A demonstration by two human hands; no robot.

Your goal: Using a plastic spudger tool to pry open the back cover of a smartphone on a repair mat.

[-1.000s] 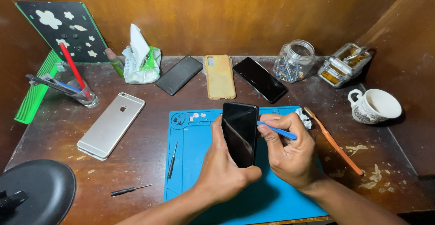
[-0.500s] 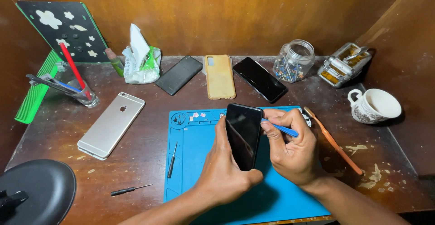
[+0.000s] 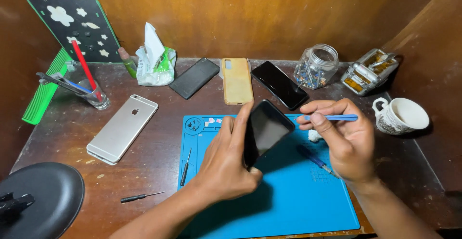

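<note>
At the frame's centre, above the blue repair mat [image 3: 288, 205], we are tilting a black smartphone [image 3: 266, 129] clamped in our left hand [image 3: 226, 164] while our right hand [image 3: 347, 145], wrist bent, is pinching a blue pry tool [image 3: 337, 118].

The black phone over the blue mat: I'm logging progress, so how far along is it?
Done: small parts lie on the blue mat. In hand: the left hand tilts the black phone; the right hand holds a blue pry tool beside it. Left: the phone looks closed, with no gap showing.
</note>
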